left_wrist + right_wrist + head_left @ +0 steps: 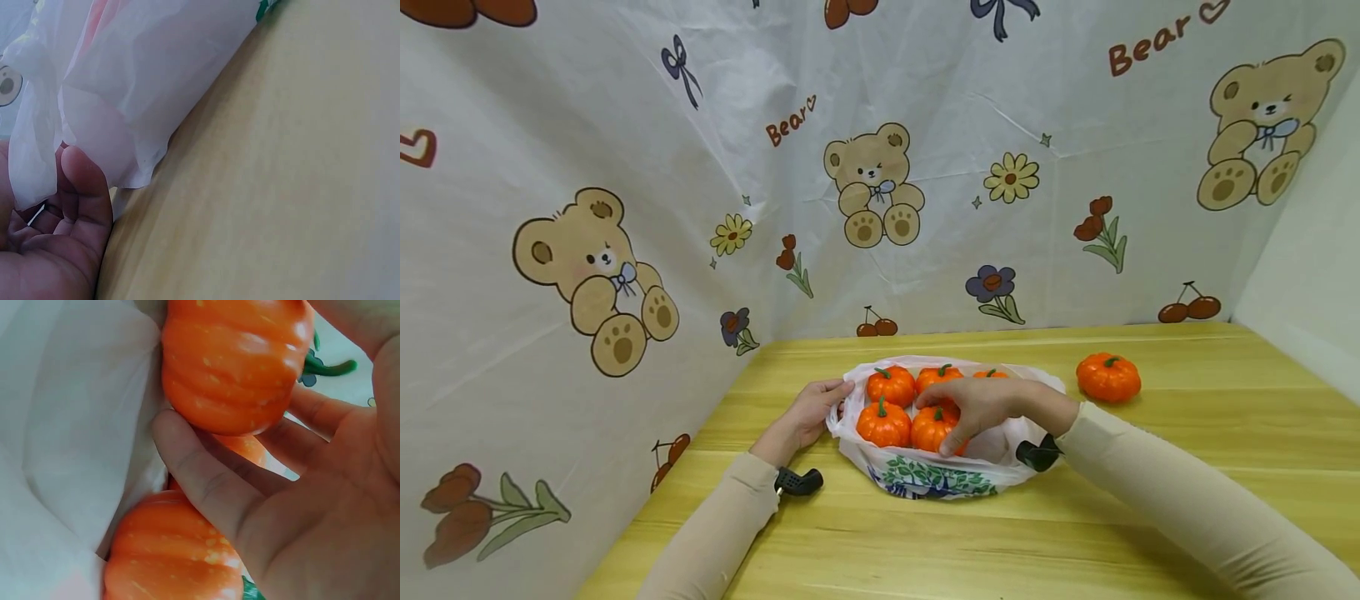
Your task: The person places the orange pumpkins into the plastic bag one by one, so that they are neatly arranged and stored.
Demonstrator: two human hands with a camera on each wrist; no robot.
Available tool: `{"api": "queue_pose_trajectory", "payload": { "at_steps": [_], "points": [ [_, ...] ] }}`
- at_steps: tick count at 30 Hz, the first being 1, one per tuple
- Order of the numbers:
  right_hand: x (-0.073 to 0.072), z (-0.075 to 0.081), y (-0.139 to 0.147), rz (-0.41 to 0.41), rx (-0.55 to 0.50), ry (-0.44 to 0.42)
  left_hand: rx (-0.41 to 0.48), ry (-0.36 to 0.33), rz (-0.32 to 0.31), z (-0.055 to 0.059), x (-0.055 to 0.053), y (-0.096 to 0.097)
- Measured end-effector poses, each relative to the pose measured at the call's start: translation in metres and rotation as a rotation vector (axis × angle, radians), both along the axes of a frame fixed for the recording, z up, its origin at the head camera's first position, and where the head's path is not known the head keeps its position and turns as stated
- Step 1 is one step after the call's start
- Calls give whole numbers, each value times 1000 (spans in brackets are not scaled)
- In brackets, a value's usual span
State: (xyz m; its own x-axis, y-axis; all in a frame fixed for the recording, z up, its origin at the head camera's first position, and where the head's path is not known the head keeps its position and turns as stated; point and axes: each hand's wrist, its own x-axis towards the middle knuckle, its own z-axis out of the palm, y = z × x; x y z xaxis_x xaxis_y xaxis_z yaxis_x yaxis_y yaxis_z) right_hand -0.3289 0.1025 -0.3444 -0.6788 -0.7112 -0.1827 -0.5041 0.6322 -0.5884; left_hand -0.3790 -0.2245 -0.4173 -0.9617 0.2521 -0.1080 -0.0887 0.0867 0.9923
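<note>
A white plastic bag [1026, 479] with a green and blue tree print lies with its mouth spread on the table. Inside it sit several small orange pumpkins with green stems, among them one [883, 423] at the front left. My left hand [808, 410] holds the bag's left edge; in the left wrist view a strip of plastic [34, 156] runs between thumb and fingers. My right hand [981, 406] reaches over the bag, thumb and fingers round the front middle pumpkin [929, 429]. The right wrist view shows those fingers [206, 478] along this pumpkin's side.
Another orange pumpkin [1108, 377] stands on the wooden table [880, 550], right of the bag and farther back. A white cloth [940, 275] printed with bears and flowers hangs behind the table and along its left. A plain pale wall [1311, 250] borders the right.
</note>
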Motion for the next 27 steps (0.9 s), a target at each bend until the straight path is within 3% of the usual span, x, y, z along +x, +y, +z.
{"api": "queue_pose_trajectory", "payload": {
  "at_steps": [7,14,27],
  "points": [
    [-1,12,5,10,27,58,2,3,0,2,0,0],
    [-1,22,14,10,-63,-51,11,-9,-9,2,2,1],
    [-6,41,48,-26,-128,-102,15,-5,-15,0,0,0]
  ]
}}
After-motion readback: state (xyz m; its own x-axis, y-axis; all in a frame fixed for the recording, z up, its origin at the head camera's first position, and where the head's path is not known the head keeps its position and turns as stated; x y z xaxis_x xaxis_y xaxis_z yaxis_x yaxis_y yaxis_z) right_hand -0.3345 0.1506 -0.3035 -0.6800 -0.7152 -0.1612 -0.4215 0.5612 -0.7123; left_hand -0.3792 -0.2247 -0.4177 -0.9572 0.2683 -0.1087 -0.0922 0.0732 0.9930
